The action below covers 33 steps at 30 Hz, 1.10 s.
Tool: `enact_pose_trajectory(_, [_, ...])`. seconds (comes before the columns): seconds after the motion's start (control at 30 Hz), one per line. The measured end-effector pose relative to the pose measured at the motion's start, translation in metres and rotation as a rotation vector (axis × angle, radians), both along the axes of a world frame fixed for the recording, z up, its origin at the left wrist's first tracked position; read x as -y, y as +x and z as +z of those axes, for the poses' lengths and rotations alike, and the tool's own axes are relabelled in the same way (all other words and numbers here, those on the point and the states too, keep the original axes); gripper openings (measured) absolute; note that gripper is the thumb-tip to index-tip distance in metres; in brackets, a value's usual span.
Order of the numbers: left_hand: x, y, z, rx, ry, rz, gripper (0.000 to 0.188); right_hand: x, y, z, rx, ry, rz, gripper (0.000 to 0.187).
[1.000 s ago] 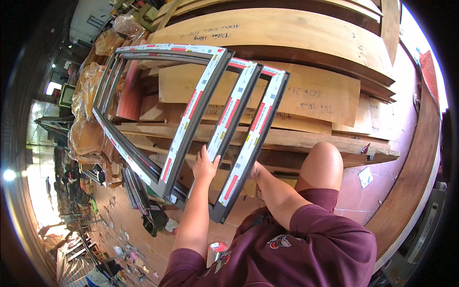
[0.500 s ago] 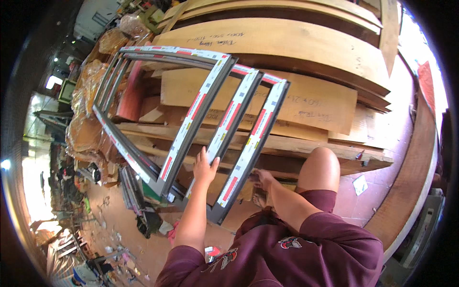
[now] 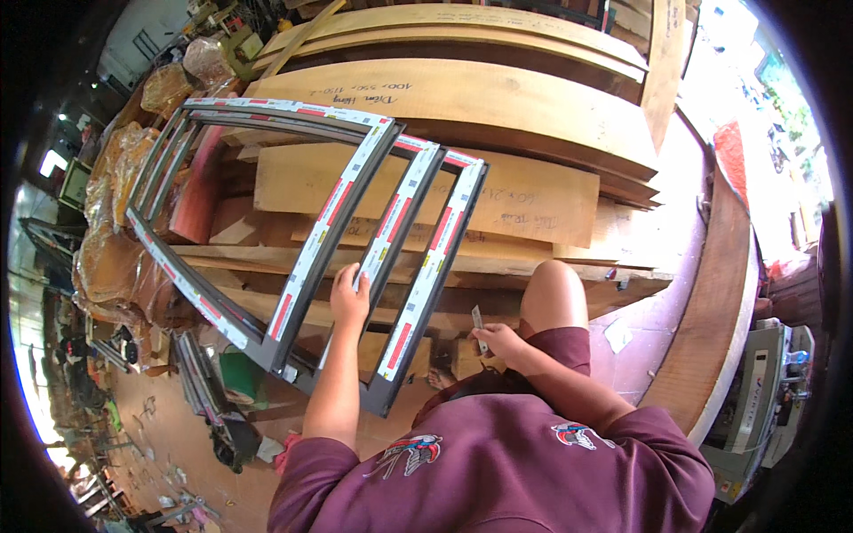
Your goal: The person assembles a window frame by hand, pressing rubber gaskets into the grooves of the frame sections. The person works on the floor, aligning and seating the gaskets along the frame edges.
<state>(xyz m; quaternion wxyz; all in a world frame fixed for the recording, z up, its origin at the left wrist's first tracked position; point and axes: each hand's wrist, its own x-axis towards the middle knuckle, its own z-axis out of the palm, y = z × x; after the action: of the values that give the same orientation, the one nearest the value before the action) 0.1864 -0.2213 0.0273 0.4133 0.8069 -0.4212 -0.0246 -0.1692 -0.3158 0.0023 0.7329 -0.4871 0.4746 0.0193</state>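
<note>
A dark grey metal window frame [image 3: 427, 256], its faces covered with white and red printed film, leans in front of me with several parallel bars. My left hand [image 3: 350, 298] is closed round the edge of its middle bar, thumb and fingers against the film. To the right of the nearest bar, my right hand [image 3: 502, 342] grips a thin, flat, silvery tool [image 3: 477, 317] that points up out of the fist. The tool is apart from the frame. Whether it is a knife or a small ruler is too small to tell.
Stacked wooden boards [image 3: 498, 98] with handwriting lie behind the frame. Plastic-wrapped furniture [image 3: 115, 231] stands at the left. A long curved plank [image 3: 711, 302] and a grey machine [image 3: 755, 391] are on the right. Dark metal profiles [image 3: 206, 382] lie on the littered floor at lower left.
The view has shifted to the right, so the frame sits farther left. My right hand has drawn slightly away from the nearest bar, and the tool in it now shows.
</note>
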Motion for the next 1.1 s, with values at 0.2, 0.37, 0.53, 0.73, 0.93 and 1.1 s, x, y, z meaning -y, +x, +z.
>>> enact_pose_trajectory(0.2, [0.100, 0.020, 0.052, 0.100, -0.109, -0.121, 0.021, -0.010, -0.027, 0.031, 0.011, -0.061, -0.097, 0.031])
enact_pose_trajectory(0.37, [0.216, 0.076, 0.058, 0.169, -0.156, -0.079, 0.023, -0.007, -0.020, 0.028, -0.009, -0.148, -0.071, 0.032])
enact_pose_trajectory(0.53, [0.307, 0.130, 0.051, 0.119, 0.033, -0.005, 0.027, -0.005, 0.002, 0.023, -0.082, -0.169, 0.094, 0.035])
enact_pose_trajectory(0.73, [0.382, 0.128, 0.079, 0.148, 0.500, 0.091, 0.050, -0.011, -0.002, 0.010, -0.050, -0.250, 0.140, 0.037])
enact_pose_trajectory(0.93, [0.416, 0.166, 0.074, 0.205, 0.711, -0.012, 0.050, -0.003, 0.008, 0.021, -0.152, -0.191, 0.257, 0.036])
enact_pose_trajectory(1.1, [0.425, 0.191, 0.070, -0.136, 0.650, -0.106, 0.032, -0.007, 0.010, 0.014, -0.016, -0.166, 0.158, 0.040])
